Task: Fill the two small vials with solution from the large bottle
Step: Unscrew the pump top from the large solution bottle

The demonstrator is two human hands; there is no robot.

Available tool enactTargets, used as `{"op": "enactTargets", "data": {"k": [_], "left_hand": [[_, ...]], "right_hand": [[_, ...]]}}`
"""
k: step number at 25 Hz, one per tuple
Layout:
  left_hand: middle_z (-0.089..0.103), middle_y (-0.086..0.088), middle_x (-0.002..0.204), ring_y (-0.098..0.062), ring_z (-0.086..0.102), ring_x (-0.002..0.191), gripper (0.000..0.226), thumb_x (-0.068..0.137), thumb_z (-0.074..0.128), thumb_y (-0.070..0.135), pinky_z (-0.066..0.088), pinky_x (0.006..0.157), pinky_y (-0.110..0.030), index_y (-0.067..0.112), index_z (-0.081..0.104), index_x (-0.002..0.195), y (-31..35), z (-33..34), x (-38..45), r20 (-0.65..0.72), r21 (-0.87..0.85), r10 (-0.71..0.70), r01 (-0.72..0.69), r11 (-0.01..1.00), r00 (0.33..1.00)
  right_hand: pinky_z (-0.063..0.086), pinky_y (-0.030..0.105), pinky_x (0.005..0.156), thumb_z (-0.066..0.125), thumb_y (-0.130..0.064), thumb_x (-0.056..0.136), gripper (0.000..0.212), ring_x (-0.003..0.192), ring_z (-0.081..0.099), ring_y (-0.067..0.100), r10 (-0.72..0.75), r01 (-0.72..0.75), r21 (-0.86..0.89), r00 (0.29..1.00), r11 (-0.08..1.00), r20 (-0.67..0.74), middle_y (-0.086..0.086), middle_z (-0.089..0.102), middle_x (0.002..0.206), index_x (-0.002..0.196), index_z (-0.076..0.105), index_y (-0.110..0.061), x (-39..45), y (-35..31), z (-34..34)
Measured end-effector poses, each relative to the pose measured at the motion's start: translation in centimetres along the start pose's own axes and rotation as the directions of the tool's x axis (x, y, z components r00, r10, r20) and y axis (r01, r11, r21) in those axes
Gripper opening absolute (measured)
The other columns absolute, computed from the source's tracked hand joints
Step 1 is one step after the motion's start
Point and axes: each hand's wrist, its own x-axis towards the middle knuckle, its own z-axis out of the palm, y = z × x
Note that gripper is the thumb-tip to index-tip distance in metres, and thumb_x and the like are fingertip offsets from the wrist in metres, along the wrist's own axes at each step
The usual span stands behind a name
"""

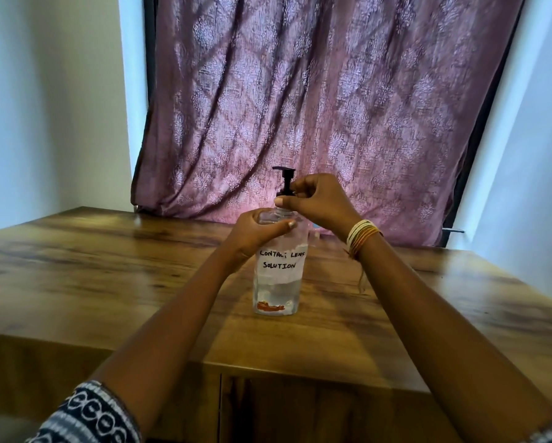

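Note:
A large clear bottle (277,282) stands upright on the wooden table (108,266), with a white label reading "CONTACT LENS SOLUTION" and a black pump head (285,178) on top. My left hand (258,233) wraps around the bottle's shoulder from the left. My right hand (319,199) grips the collar at the base of the pump, fingers closed around it. Behind my right wrist a small pale object (316,233) shows faintly; I cannot tell whether it is a vial.
A patterned mauve curtain (316,107) hangs behind the table's far edge. White walls stand on both sides. The table's front edge (268,366) runs below the bottle, with cabinet doors beneath it. Bangles circle my right wrist.

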Motion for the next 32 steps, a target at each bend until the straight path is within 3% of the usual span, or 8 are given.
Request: {"op": "enactTargets", "data": {"k": [4, 10, 12, 16, 20, 25, 29, 32], "left_hand": [[0.076, -0.004, 0.088, -0.019, 0.072, 0.083, 0.012, 0.078, 0.074, 0.016, 0.054, 0.076, -0.031, 0.019, 0.073, 0.09, 0.1, 0.0, -0.1, 0.002, -0.003, 0.007, -0.007, 1.0, 1.0], [0.076, -0.003, 0.087, -0.019, 0.071, 0.083, 0.014, 0.073, 0.076, 0.021, 0.054, 0.075, -0.03, 0.02, 0.074, 0.087, -0.2, 0.1, -0.1, 0.005, -0.047, -0.007, 0.007, 0.999, 1.0], [0.076, -0.004, 0.086, -0.019, 0.071, 0.083, 0.011, 0.075, 0.076, 0.02, 0.054, 0.075, -0.032, 0.021, 0.074, 0.086, -0.3, 0.0, -0.2, -0.003, -0.052, -0.006, 0.006, 0.999, 1.0], [0.076, -0.007, 0.091, -0.021, 0.071, 0.086, 0.012, 0.079, 0.073, 0.017, 0.055, 0.076, -0.031, 0.018, 0.072, 0.091, -0.4, 0.2, -0.2, 0.003, -0.056, -0.014, 0.014, 0.998, 1.0], [0.076, -0.004, 0.087, -0.019, 0.072, 0.083, 0.011, 0.078, 0.073, 0.018, 0.055, 0.074, -0.03, 0.019, 0.072, 0.089, -0.4, 0.2, -0.2, -0.007, -0.058, -0.017, 0.017, 0.998, 1.0], [0.074, -0.014, 0.096, -0.024, 0.071, 0.087, 0.01, 0.08, 0.073, 0.015, 0.057, 0.079, -0.033, 0.016, 0.072, 0.09, -0.5, 0.3, -0.2, -0.027, -0.062, -0.031, 0.029, 0.998, 0.999], [0.073, -0.018, 0.101, -0.029, 0.07, 0.091, 0.023, 0.074, 0.076, 0.02, 0.056, 0.083, -0.036, 0.013, 0.072, 0.095, -0.6, 0.3, -0.2, -0.027, -0.075, -0.033, 0.03, 0.997, 0.999], [0.074, -0.016, 0.097, -0.028, 0.071, 0.088, 0.015, 0.076, 0.076, 0.018, 0.056, 0.082, -0.036, 0.015, 0.073, 0.091, -0.5, 0.3, -0.2, -0.027, -0.075, -0.029, 0.027, 0.997, 0.999]], "right_hand": [[0.044, 0.02, 0.058, 0.09, -0.03, 0.062, 0.037, 0.062, 0.058, 0.007, 0.017, -0.016, 0.017, 0.998, 1.0, -0.067, -0.006, 0.06, 0.066, 0.084, 0.071, -0.007, -0.1, -0.1, 0.9], [0.055, 0.04, 0.094, 0.074, 0.0, 0.078, 0.031, 0.102, 0.069, 0.028, -0.016, -0.026, 0.258, 0.987, 0.966, 0.161, 0.02, 0.071, 0.106, 0.109, 0.067, 0.005, 0.1, 0.8, -0.5], [0.057, 0.036, 0.09, 0.077, -0.007, 0.078, 0.029, 0.099, 0.07, 0.025, -0.02, -0.026, 0.234, 0.981, 0.972, 0.192, 0.018, 0.072, 0.104, 0.105, 0.069, 0.002, 0.1, 0.6, -0.1], [0.06, 0.035, 0.08, 0.088, -0.014, 0.065, 0.043, 0.083, 0.072, 0.023, 0.017, -0.02, 0.268, 1.0, 0.963, 0.015, 0.01, 0.074, 0.089, 0.102, 0.071, 0.001, 0.1, 1.0, 0.7], [0.057, 0.041, 0.092, 0.085, -0.021, 0.062, 0.069, 0.1, 0.069, 0.024, 0.068, -0.103, 0.321, 0.991, 0.942, 0.118, 0.014, 0.07, 0.109, 0.121, 0.06, 0.004, 0.4, 1.0, 0.7], [0.059, 0.036, 0.079, 0.088, -0.017, 0.065, 0.044, 0.082, 0.068, 0.021, 0.088, -0.077, 0.285, 0.996, 0.955, -0.025, 0.004, 0.066, 0.084, 0.1, 0.062, -0.011, -0.2, 0.6, 0.9], [0.056, 0.042, 0.09, 0.069, 0.006, 0.079, 0.045, 0.099, 0.069, 0.03, 0.095, -0.14, 0.425, 0.988, 0.894, 0.125, 0.014, 0.071, 0.101, 0.122, 0.056, 0.003, -0.1, 0.6, 0.6], [0.055, 0.047, 0.092, 0.085, -0.014, 0.067, 0.073, 0.099, 0.069, 0.031, 0.11, -0.171, 0.422, 0.98, 0.89, 0.165, 0.018, 0.07, 0.103, 0.132, 0.051, -0.007, 0.0, 0.3, 0.6]]}}
